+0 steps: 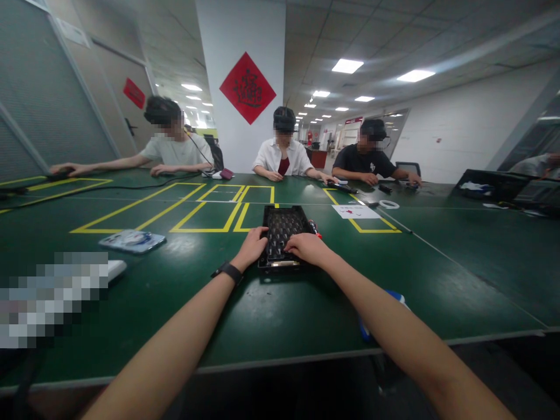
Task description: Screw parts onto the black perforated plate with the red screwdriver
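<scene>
A black rectangular tray (285, 227) with rows of small shiny pieces in it lies on the green table in front of me. My left hand (252, 249) grips its left side, the thumb over the rim and a dark band on the wrist. Over the tray's near right part is my right hand (308, 248), its fingers bent together and pointing down among the pieces. What sits between those fingertips is too small to make out. A red and metallic item (315, 229) shows partly behind the right hand, at the tray's right side.
A phone in a patterned case (132, 240) lies to the left. A blue and white object (366, 328) is partly hidden under my right forearm. Yellow tape outlines (205, 230), a paper sheet (356, 212) and a white ring (389, 205) are farther off. Several people sit across the table.
</scene>
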`<move>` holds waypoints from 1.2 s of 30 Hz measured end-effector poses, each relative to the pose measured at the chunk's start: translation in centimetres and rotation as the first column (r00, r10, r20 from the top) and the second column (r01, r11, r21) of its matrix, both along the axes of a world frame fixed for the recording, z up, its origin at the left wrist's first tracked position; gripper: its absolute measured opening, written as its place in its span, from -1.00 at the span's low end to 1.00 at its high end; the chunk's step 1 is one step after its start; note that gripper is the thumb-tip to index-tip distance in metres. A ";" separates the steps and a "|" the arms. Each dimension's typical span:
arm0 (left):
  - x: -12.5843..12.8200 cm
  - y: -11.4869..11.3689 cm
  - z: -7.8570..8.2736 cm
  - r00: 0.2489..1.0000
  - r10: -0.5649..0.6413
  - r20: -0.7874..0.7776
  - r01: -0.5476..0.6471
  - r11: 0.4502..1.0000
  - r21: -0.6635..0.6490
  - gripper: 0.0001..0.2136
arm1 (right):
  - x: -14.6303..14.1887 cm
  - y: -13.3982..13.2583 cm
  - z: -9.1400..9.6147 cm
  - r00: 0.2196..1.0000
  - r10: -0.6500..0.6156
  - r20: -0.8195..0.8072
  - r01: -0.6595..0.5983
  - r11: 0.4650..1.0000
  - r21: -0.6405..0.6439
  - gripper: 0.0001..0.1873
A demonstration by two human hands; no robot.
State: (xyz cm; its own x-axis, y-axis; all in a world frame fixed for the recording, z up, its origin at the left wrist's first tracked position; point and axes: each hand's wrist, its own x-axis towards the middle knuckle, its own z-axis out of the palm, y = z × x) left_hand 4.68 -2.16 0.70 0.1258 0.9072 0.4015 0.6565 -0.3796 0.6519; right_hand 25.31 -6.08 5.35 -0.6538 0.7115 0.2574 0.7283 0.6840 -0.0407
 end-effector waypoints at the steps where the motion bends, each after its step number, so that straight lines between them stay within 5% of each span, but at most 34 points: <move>1: 0.0 0.0 0.0 1.000 0.000 0.002 0.000 1.000 -0.002 -0.58 | 0.0 0.0 -0.1 1.000 -0.003 -0.006 0.003 1.000 0.007 -0.80; 19: 0.2 0.0 0.0 1.000 0.005 0.010 -0.005 1.000 0.002 -0.60 | 0.4 0.1 -0.3 0.998 -0.011 -0.054 0.009 0.999 -0.031 -0.85; 25: 0.1 -0.2 0.1 1.000 -0.003 0.015 0.003 1.000 -0.011 -0.59 | -0.1 -0.9 0.4 0.978 -0.081 -0.194 0.085 0.996 0.015 -0.84; 31: 0.2 -0.4 0.4 1.000 -0.021 -0.010 0.021 1.000 0.005 -0.58 | -2.3 -2.7 0.9 0.871 0.129 -0.475 -0.197 0.976 -0.095 -0.84; 36: 0.1 -0.2 0.2 1.000 -0.016 -0.025 0.017 1.000 0.007 -0.59 | -3.0 -2.9 0.5 0.882 0.174 -0.438 -0.248 0.962 -0.117 -0.88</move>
